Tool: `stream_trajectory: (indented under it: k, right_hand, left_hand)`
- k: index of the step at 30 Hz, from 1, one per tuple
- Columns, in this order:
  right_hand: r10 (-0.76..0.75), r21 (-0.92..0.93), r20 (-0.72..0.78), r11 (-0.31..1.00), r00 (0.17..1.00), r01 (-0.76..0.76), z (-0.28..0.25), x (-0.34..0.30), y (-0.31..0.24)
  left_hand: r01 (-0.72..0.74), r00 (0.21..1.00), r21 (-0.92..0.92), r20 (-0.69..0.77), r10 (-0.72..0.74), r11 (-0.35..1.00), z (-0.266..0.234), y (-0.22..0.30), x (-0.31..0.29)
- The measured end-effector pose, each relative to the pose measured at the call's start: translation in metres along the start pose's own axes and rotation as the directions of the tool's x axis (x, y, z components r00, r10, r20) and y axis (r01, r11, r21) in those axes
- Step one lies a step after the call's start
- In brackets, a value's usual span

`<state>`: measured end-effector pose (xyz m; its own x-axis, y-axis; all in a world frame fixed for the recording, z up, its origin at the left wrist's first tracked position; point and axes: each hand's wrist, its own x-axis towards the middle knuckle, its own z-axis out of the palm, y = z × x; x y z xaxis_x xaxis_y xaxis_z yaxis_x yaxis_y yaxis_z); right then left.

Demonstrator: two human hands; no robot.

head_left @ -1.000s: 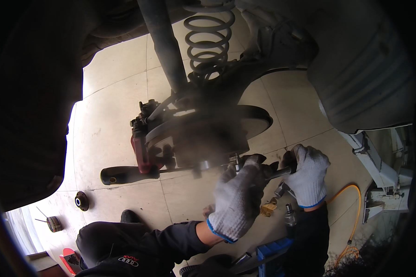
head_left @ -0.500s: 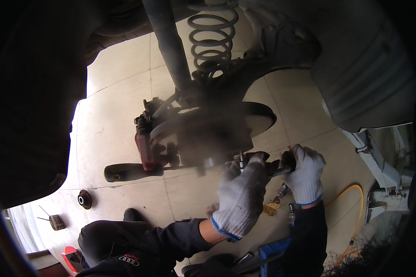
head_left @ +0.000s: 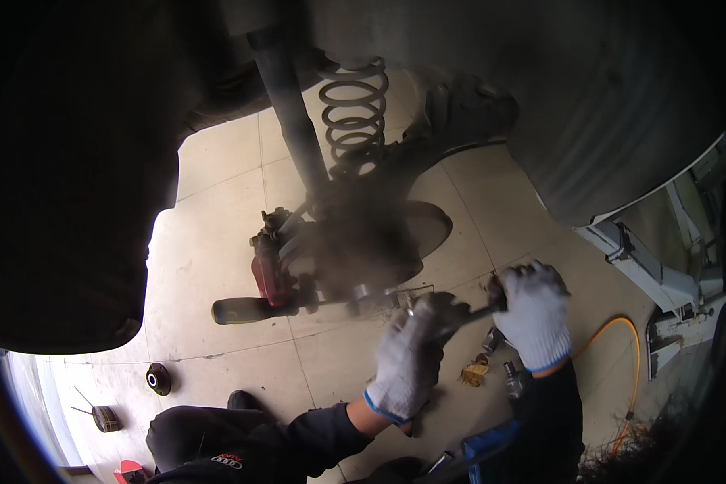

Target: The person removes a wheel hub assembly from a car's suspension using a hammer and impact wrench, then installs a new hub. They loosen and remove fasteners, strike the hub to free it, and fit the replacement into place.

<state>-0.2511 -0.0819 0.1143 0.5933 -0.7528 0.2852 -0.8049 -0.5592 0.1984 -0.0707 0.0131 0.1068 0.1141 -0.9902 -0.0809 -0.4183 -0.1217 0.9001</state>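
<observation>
Both hands wear white knit gloves with blue cuffs. My left hand [head_left: 405, 359] closes around the head end of a ratchet wrench [head_left: 477, 315], a little on the near side of the wheel hub; its fingers partly hide the tool. My right hand [head_left: 535, 315] grips the other end of the handle. Beyond them is a dark, blurred hub assembly with a brake disc [head_left: 429, 230]. A red brake caliper [head_left: 270, 278] sits at its left. A large screwdriver [head_left: 248, 311] with a dark handle lies across below the caliper.
A coil spring [head_left: 353, 109] and a shock absorber [head_left: 290, 121] rise above the hub. White lift arms [head_left: 649, 270] stand at the right, near a yellow hose [head_left: 633, 355]. A round hub part [head_left: 159, 378], a small tin [head_left: 105, 418] and loose sockets [head_left: 512, 379] lie on the tiled floor.
My left hand has drawn back from the hub toward me, with the ratchet wrench still between both hands. The whole view has shifted slightly.
</observation>
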Motion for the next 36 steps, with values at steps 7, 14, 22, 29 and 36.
stream_trajectory:
  k: [7, 14, 22, 29, 36]
  right_hand:
    - [0.706, 0.02, 0.07, 0.706, 0.705, -0.708, -0.026, -0.256, 0.014]
    - [0.971, -0.125, 0.222, -0.064, -0.09, -0.99, 0.009, -0.456, -0.047]
    - [0.936, 0.045, 0.31, -0.191, -0.168, -0.981, 0.054, -0.463, -0.061]
    - [0.955, 0.03, 0.219, -0.213, -0.201, -0.977, 0.045, -0.5, -0.082]
    - [0.593, 0.756, 0.635, -0.344, 0.495, -0.557, -0.037, -0.336, -0.142]
  left_hand:
    - [-0.392, 0.768, 0.098, 0.582, 0.267, 0.915, -0.008, 0.01, -0.024]
    - [-0.735, 0.648, 0.628, 0.536, 0.541, 0.258, -0.115, 0.0, -0.031]
    - [-0.006, 0.995, 0.817, 0.062, -0.078, 0.577, -0.213, 0.003, -0.049]
    - [-0.069, 0.973, 0.803, 0.186, -0.138, 0.592, -0.211, 0.05, -0.076]
    - [0.269, 0.624, 0.463, 0.584, -0.519, 0.845, -0.144, 0.031, -0.087]
